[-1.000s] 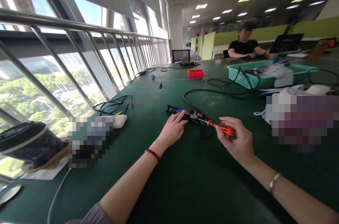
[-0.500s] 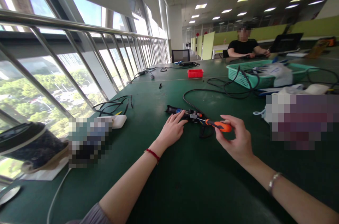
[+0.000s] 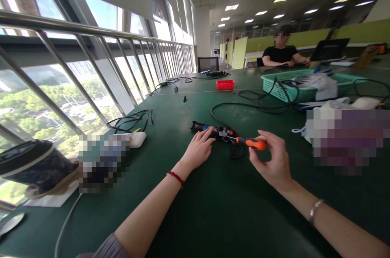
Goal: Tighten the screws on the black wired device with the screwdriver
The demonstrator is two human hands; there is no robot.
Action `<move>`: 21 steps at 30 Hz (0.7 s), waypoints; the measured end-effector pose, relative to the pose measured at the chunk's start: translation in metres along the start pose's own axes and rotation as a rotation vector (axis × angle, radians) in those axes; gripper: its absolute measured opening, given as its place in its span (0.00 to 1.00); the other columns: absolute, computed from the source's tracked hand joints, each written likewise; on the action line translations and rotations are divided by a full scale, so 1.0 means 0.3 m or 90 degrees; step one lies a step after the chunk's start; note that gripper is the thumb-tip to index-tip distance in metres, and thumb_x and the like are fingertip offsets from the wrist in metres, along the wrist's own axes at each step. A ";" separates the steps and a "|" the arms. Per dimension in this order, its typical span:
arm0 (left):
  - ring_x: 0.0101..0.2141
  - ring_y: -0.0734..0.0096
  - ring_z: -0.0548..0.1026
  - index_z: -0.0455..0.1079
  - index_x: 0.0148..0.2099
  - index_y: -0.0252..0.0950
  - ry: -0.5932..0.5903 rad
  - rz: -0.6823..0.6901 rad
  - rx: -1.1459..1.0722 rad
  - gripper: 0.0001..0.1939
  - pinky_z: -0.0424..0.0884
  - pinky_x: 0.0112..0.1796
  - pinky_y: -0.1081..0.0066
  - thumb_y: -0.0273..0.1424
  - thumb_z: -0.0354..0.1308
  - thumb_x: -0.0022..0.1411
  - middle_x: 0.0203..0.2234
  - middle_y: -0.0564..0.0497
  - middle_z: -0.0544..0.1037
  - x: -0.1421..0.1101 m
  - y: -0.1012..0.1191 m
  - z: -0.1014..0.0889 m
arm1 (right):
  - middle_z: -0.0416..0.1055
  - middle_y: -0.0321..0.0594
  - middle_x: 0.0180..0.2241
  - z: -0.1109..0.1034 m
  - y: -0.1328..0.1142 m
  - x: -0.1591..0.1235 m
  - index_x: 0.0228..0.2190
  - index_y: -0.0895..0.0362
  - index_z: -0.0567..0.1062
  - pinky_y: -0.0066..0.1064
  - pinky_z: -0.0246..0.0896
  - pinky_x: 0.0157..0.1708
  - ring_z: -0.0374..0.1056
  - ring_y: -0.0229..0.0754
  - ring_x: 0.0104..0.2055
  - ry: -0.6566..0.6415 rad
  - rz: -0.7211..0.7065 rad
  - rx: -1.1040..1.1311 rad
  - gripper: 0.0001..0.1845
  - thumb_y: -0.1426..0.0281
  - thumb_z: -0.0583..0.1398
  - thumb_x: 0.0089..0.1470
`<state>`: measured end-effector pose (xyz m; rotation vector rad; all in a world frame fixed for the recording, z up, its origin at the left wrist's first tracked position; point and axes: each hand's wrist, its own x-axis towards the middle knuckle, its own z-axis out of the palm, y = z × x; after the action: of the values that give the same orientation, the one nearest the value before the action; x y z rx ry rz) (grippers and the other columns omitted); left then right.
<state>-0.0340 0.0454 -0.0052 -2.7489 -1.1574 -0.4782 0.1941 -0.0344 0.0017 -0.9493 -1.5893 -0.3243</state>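
An opened black corded device (image 3: 224, 132), long and narrow, lies on the green tabletop with its inner parts and small wires exposed. My left hand (image 3: 199, 144) is closed over its left part, pressing it against the table. An orange-and-black screwdriver (image 3: 251, 143) points left, its shaft reaching the exposed parts; the exact tip contact is too small to make out. Thumb and fingers of my right hand (image 3: 272, 158) pinch the rear of the screwdriver's handle. Below the device hangs a thin loop of black wire (image 3: 237, 153).
A black cable runs from the device towards a green basket (image 3: 277, 89) holding bags. Ahead stands a small red tray (image 3: 225, 84). To the left are a white object (image 3: 138, 139), coiled cables (image 3: 131, 122) and a dark cup (image 3: 36, 164). Another person (image 3: 280, 55) sits across the table.
My right fingers have shifted slightly around the screwdriver's handle, the index finger now a little higher. My left hand and the device stay in place.
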 end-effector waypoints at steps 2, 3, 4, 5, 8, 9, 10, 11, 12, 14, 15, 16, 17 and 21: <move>0.61 0.57 0.56 0.67 0.54 0.36 0.001 0.001 0.000 0.18 0.55 0.61 0.53 0.25 0.48 0.63 0.65 0.45 0.52 0.000 0.000 0.001 | 0.70 0.40 0.34 -0.001 0.001 0.003 0.52 0.55 0.62 0.34 0.73 0.32 0.73 0.42 0.34 0.001 0.001 0.007 0.26 0.72 0.60 0.51; 0.61 0.57 0.56 0.68 0.54 0.36 0.001 0.001 0.002 0.18 0.55 0.61 0.53 0.25 0.48 0.64 0.65 0.45 0.53 0.000 0.000 0.000 | 0.70 0.38 0.33 -0.002 0.001 0.005 0.51 0.55 0.62 0.33 0.73 0.32 0.73 0.41 0.33 -0.004 0.001 0.005 0.25 0.71 0.60 0.51; 0.61 0.57 0.57 0.68 0.54 0.35 0.001 0.001 0.004 0.18 0.56 0.61 0.53 0.25 0.47 0.64 0.65 0.45 0.53 0.000 0.001 0.000 | 0.70 0.37 0.30 -0.005 0.000 0.006 0.50 0.54 0.63 0.33 0.72 0.31 0.73 0.41 0.31 -0.014 0.000 -0.001 0.23 0.71 0.60 0.51; 0.61 0.57 0.57 0.68 0.54 0.35 0.000 0.000 0.007 0.18 0.56 0.61 0.53 0.26 0.47 0.64 0.65 0.45 0.53 0.001 0.002 -0.001 | 0.69 0.35 0.28 -0.007 -0.001 0.008 0.47 0.54 0.65 0.32 0.72 0.30 0.72 0.40 0.29 -0.027 -0.002 -0.009 0.20 0.71 0.60 0.52; 0.61 0.57 0.57 0.68 0.54 0.36 -0.003 -0.004 0.010 0.18 0.56 0.61 0.54 0.26 0.47 0.64 0.65 0.46 0.53 0.001 0.003 -0.002 | 0.69 0.33 0.25 -0.010 -0.003 0.008 0.42 0.54 0.67 0.31 0.71 0.28 0.71 0.39 0.27 -0.057 -0.006 -0.026 0.14 0.71 0.60 0.52; 0.61 0.57 0.57 0.69 0.54 0.36 -0.003 -0.006 0.009 0.18 0.56 0.61 0.54 0.25 0.47 0.64 0.65 0.46 0.53 0.001 0.003 -0.002 | 0.70 0.34 0.25 -0.009 -0.004 0.007 0.43 0.54 0.67 0.30 0.71 0.28 0.71 0.39 0.26 -0.053 -0.006 -0.025 0.14 0.71 0.60 0.52; 0.61 0.57 0.57 0.69 0.54 0.36 -0.002 -0.006 0.007 0.18 0.56 0.61 0.54 0.25 0.48 0.64 0.65 0.46 0.53 0.001 0.002 -0.002 | 0.70 0.34 0.26 -0.007 -0.005 0.006 0.44 0.54 0.67 0.30 0.71 0.29 0.71 0.39 0.26 -0.044 -0.005 -0.020 0.16 0.71 0.60 0.52; 0.61 0.57 0.57 0.69 0.53 0.36 -0.002 -0.007 0.006 0.18 0.55 0.61 0.54 0.25 0.48 0.63 0.65 0.46 0.53 0.001 0.001 -0.001 | 0.70 0.34 0.28 -0.005 -0.006 0.005 0.47 0.54 0.66 0.31 0.71 0.29 0.71 0.38 0.26 -0.034 -0.004 -0.013 0.19 0.71 0.60 0.52; 0.61 0.57 0.57 0.69 0.54 0.36 -0.002 -0.006 0.006 0.18 0.55 0.61 0.54 0.25 0.48 0.63 0.65 0.46 0.53 0.001 0.000 0.000 | 0.70 0.35 0.29 -0.003 -0.007 0.004 0.48 0.54 0.65 0.31 0.72 0.30 0.72 0.38 0.27 -0.025 -0.003 -0.005 0.21 0.71 0.60 0.52; 0.61 0.57 0.56 0.68 0.54 0.36 -0.002 -0.004 0.008 0.18 0.55 0.61 0.54 0.25 0.48 0.63 0.65 0.46 0.52 0.000 -0.001 0.003 | 0.69 0.36 0.31 0.001 -0.008 0.003 0.50 0.54 0.63 0.32 0.72 0.32 0.72 0.38 0.27 -0.017 -0.004 0.008 0.23 0.72 0.59 0.52; 0.62 0.57 0.56 0.68 0.54 0.36 -0.001 -0.003 0.009 0.18 0.55 0.61 0.54 0.25 0.48 0.64 0.65 0.46 0.52 0.000 -0.002 0.003 | 0.69 0.36 0.32 0.002 -0.008 0.002 0.51 0.54 0.63 0.32 0.72 0.33 0.73 0.38 0.28 -0.016 -0.005 0.011 0.23 0.73 0.59 0.52; 0.62 0.57 0.56 0.68 0.54 0.36 -0.001 -0.002 0.009 0.18 0.55 0.61 0.54 0.25 0.48 0.64 0.65 0.46 0.52 0.000 -0.002 0.004 | 0.70 0.37 0.33 0.002 -0.007 0.001 0.50 0.55 0.63 0.32 0.72 0.33 0.73 0.39 0.29 -0.014 -0.006 0.010 0.23 0.72 0.59 0.52; 0.62 0.57 0.56 0.68 0.54 0.36 -0.001 -0.003 0.009 0.18 0.56 0.61 0.54 0.25 0.48 0.64 0.65 0.46 0.52 0.000 -0.002 0.003 | 0.70 0.38 0.33 0.001 -0.006 0.000 0.49 0.55 0.64 0.32 0.72 0.32 0.73 0.39 0.30 -0.016 -0.007 0.006 0.22 0.72 0.60 0.52; 0.61 0.56 0.57 0.69 0.54 0.35 -0.003 -0.005 0.010 0.18 0.55 0.61 0.54 0.25 0.47 0.64 0.65 0.46 0.52 0.000 -0.001 0.000 | 0.72 0.35 0.27 -0.005 -0.001 -0.001 0.42 0.54 0.68 0.29 0.69 0.26 0.71 0.38 0.25 -0.080 -0.009 -0.018 0.13 0.70 0.60 0.52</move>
<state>-0.0342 0.0457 -0.0052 -2.7352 -1.1680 -0.4621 0.1948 -0.0357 0.0018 -0.9969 -1.7099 -0.3031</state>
